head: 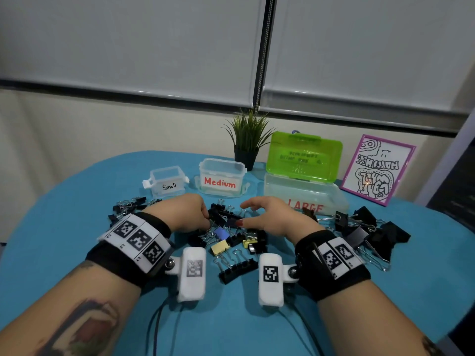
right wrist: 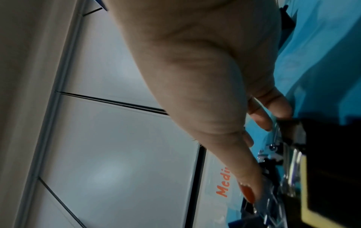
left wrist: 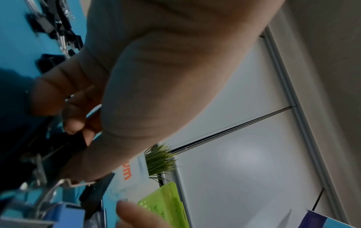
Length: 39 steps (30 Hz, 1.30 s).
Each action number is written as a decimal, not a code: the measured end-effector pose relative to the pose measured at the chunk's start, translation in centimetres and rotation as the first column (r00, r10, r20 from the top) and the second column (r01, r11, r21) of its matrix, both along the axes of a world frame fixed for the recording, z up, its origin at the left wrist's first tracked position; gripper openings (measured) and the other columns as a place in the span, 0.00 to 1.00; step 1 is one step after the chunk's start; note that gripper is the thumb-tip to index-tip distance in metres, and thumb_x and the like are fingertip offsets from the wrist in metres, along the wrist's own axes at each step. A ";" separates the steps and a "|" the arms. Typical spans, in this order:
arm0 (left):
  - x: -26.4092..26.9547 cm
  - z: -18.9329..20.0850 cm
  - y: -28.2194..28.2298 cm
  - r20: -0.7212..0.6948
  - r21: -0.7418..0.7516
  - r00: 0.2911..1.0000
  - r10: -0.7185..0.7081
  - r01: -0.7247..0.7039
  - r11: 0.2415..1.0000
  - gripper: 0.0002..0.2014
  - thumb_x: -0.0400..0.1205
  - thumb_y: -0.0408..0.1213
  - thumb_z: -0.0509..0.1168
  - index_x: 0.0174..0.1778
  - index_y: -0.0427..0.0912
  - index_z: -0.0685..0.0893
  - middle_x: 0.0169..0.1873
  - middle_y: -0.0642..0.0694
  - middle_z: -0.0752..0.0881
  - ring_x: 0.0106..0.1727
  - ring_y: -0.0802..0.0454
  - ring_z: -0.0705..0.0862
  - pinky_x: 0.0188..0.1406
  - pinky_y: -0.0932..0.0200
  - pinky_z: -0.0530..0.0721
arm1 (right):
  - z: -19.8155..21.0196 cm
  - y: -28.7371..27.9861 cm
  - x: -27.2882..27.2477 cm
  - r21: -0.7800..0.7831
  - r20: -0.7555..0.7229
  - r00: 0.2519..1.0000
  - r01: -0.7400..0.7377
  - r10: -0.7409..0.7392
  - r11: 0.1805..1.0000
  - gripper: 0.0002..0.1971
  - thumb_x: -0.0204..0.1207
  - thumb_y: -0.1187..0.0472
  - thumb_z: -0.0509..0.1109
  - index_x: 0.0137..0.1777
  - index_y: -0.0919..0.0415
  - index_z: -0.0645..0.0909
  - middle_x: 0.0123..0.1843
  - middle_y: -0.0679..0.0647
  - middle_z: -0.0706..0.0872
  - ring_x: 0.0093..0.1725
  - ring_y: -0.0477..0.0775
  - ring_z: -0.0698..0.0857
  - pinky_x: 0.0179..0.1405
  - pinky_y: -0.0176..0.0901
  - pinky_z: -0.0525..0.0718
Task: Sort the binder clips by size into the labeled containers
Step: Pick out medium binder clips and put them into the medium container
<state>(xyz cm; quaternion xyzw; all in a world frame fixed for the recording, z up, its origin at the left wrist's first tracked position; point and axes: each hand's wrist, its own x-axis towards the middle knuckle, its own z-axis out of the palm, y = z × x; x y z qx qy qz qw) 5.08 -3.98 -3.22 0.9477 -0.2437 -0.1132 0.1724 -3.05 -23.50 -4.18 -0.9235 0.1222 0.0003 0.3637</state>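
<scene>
The left hand [head: 189, 213] has its grip pinched on a black binder clip [head: 221, 214] at the near edge of the central heap; the left wrist view shows thumb and fingertips [left wrist: 73, 125] closed on a dark clip body. That clip lies just beyond and to the right of the left knuckles, its long axis running roughly left-right across the tabletop [head: 77, 201]. The Medium container [head: 221, 182] stands directly behind it, with the Small container [head: 167, 185] further left and the LARGE container [head: 304, 199] off to the right.

The right hand [head: 272, 217] hovers over the same heap from the other side, fingers loosely spread and holding nothing, its thumb tip just beside the clip's right end (contact cannot be told).

So the left hand is the nearer one, and the likely move is a short lift forward to Medium, if the clip is that size. Wire handles of neighbouring clips look tangled with it and may drag along.
</scene>
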 end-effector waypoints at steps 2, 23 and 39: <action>-0.2 0.1 -0.1 0.002 -0.007 1.000 -0.008 0.008 1.000 0.05 0.81 0.42 0.70 0.52 0.52 0.85 0.45 0.55 0.83 0.52 0.52 0.83 0.52 0.59 0.79 | -0.3 0.4 0.1 -0.016 0.014 0.997 -0.070 0.070 0.997 0.24 0.75 0.51 0.79 0.72 0.42 0.81 0.73 0.48 0.79 0.67 0.51 0.80 0.59 0.40 0.74; -0.5 0.2 -1.5 -0.122 -0.467 0.991 0.057 -0.108 0.878 0.10 0.86 0.35 0.57 0.60 0.49 0.78 0.39 0.44 0.84 0.30 0.51 0.83 0.21 0.64 0.75 | 0.0 1.1 0.2 -0.116 0.044 0.991 -0.118 0.124 0.986 0.09 0.72 0.62 0.78 0.52 0.58 0.84 0.56 0.60 0.88 0.32 0.48 0.78 0.30 0.38 0.76; -0.7 0.5 -0.4 -0.167 -0.157 0.976 -0.139 0.113 0.981 0.26 0.59 0.57 0.85 0.51 0.62 0.87 0.51 0.53 0.86 0.51 0.55 0.85 0.53 0.57 0.82 | -0.1 0.9 0.5 0.108 0.141 0.989 0.017 -0.032 0.994 0.03 0.78 0.66 0.72 0.45 0.63 0.87 0.39 0.54 0.85 0.30 0.52 0.84 0.34 0.45 0.89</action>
